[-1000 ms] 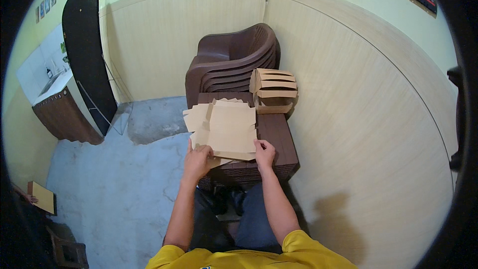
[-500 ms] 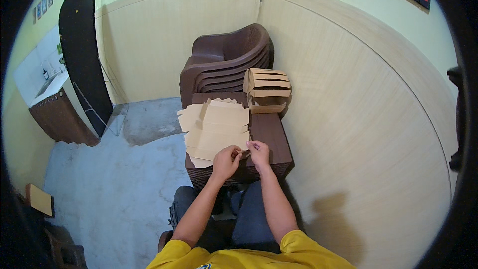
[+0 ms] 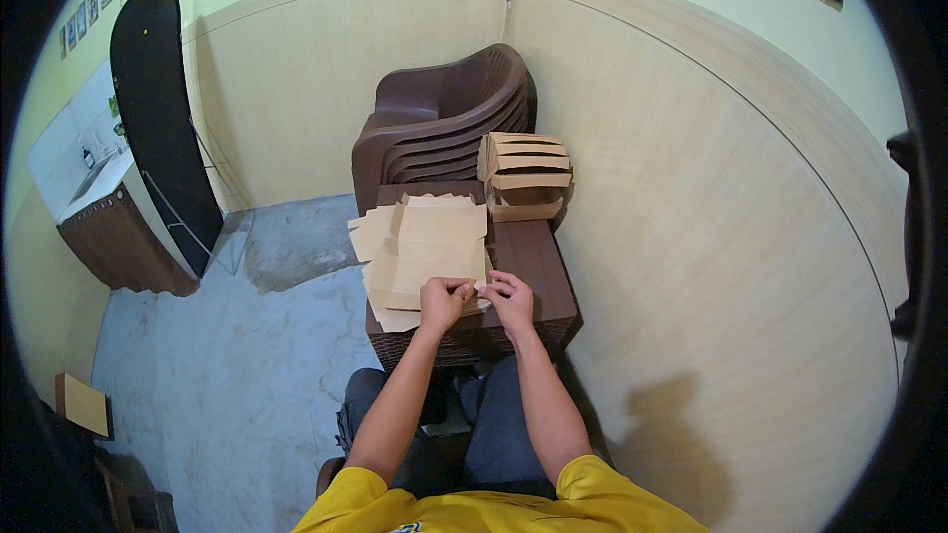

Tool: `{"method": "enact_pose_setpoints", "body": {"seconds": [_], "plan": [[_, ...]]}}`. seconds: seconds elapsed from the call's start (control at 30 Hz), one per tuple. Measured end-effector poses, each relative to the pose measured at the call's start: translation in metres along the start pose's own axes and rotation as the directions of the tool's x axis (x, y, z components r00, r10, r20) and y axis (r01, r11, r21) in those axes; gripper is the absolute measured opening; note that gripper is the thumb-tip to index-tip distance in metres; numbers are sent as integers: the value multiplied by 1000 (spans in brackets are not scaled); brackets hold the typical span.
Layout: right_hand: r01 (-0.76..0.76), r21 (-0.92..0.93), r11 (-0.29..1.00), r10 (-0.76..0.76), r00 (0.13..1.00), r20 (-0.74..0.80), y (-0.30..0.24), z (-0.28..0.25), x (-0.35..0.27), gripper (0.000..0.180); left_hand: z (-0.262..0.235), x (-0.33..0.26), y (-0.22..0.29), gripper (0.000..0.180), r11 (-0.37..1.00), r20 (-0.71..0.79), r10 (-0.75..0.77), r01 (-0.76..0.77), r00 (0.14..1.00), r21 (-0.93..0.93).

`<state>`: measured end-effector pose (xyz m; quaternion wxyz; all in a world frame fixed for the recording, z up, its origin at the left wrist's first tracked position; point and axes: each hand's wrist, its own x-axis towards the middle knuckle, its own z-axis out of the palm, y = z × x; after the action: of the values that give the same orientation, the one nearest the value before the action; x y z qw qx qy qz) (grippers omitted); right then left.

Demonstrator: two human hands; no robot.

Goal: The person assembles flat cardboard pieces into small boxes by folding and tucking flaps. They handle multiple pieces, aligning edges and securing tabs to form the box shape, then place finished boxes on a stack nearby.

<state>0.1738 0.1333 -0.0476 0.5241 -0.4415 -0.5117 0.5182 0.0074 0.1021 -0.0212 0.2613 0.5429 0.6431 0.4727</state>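
A flat, creased brown cardboard box blank (image 3: 434, 242) lies on top of other cardboard blanks (image 3: 393, 320) on the dark brown table. At its near right corner my left hand (image 3: 443, 302) has its fingers closed on the cardboard edge. My right hand (image 3: 510, 302) is beside it, thumb and forefinger pinched on a small flap of the same blank. The two hands are close together, a small gap apart. Fingertips partly hide the flap between them.
Folded cardboard boxes (image 3: 530, 178) are stacked at the table's far right. Beyond stand stacked brown plastic chairs (image 3: 444, 118). The brown woven-sided table (image 3: 533, 266) stands close to the wooden wall panel (image 3: 691, 227) on the right. A black board (image 3: 158, 128) leans by a sink cabinet at left.
The near edge of the top blank now stands folded up. My left hand has shifted slightly up and my fingers have changed their hold at the corner. The view has tilted slightly.
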Motion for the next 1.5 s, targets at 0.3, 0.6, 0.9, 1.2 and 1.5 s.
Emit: {"method": "enact_pose_setpoints", "body": {"seconds": [0.3, 0.6, 0.9, 1.2, 1.5], "plan": [[-9, 21, 1000, 10, 998, -56, 2, 5, 1, 43, -3, 18, 11, 16, 996, 129, 0, -12, 992, 92], [-55, 117, 992, 60, 997, -38, 2, 3, 5, 36, -4, 40, 11, 15, 996, 270, -92, 92, 959, 14], [-90, 93, 992, 95, 994, -51, -1, 7, 8, 31, -4, 51, -12, 19, 978, 367, -91, 152, 926, -142], [-69, 35, 997, 71, 996, -58, -1, 10, 8, 24, -15, 43, -4, 19, 946, 407, -114, 224, 906, -233], [-71, 75, 995, 77, 994, -77, 3, 9, 10, 22, -13, 37, -2, 15, 904, 381, -134, 270, 915, -331]]}}
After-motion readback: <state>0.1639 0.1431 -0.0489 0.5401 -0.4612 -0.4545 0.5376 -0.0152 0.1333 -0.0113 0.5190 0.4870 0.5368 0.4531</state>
